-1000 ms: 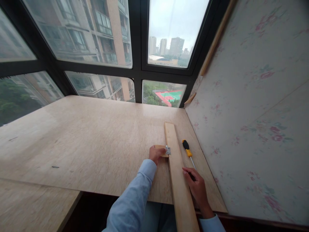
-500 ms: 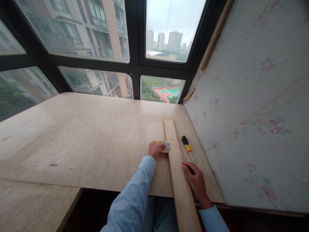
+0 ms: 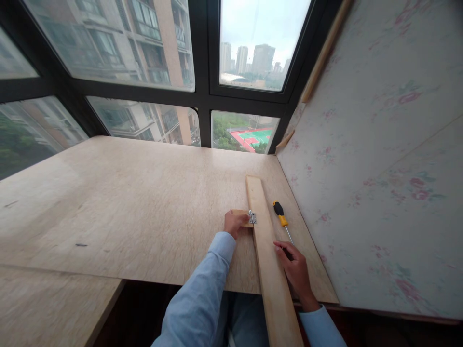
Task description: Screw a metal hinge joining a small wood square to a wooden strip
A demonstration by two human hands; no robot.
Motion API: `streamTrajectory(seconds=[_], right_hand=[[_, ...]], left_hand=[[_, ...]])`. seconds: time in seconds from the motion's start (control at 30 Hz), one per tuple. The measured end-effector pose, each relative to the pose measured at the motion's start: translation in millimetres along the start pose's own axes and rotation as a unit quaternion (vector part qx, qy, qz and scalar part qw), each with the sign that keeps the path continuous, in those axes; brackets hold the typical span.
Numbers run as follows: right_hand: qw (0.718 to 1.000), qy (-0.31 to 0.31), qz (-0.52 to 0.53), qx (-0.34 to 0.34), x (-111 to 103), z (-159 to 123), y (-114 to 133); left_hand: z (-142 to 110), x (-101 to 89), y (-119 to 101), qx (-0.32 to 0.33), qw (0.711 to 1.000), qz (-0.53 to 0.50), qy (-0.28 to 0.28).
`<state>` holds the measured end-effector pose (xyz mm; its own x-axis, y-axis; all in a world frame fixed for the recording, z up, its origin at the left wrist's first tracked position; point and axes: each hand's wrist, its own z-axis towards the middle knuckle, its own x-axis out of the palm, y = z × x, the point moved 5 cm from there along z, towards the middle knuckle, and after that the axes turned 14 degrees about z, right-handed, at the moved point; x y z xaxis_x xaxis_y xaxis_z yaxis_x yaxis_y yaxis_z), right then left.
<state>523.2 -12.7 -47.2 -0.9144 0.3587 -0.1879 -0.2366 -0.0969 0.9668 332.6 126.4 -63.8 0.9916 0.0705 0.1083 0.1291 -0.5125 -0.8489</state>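
A long pale wooden plank lies on the tabletop, running away from me and overhanging the near edge. A small wood block sits against its left side, joined to it by a small metal hinge. My left hand is closed over the block and presses it down. My right hand rests on the tabletop against the plank's right side, fingers curled with a small dark object under them. A screwdriver with a yellow and black handle lies just beyond my right hand, its tip near my fingers.
The wide light wooden tabletop stretches far to the left. A wall with floral paper closes the right side. Dark-framed windows stand behind the table. A lower wooden surface lies at the near left.
Almost nothing has moved. The view has shifted slightly; both hands keep their places on the block and beside the plank.
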Motion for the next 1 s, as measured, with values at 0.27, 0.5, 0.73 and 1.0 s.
streamTrajectory(seconds=[0.27,0.5,0.73,1.0], right_hand=[[1.0,-0.001,0.0,-0.003,0.7,0.3,1.8],[1.0,-0.001,0.001,-0.003,0.0,0.0,2.5],[1.0,-0.003,-0.002,0.002,-0.6,-0.2,1.0],[1.0,-0.004,-0.004,-0.001,-0.9,-1.6,3.2]], left_hand=[[-0.9,-0.7,0.6,-0.004,1.0,0.01,-0.007],[-1.2,0.4,-0.4,0.005,1.0,0.001,0.001],[0.4,0.6,1.0,0.009,1.0,-0.001,0.009],[-1.2,0.6,-2.3,-0.002,1.0,0.01,-0.005]])
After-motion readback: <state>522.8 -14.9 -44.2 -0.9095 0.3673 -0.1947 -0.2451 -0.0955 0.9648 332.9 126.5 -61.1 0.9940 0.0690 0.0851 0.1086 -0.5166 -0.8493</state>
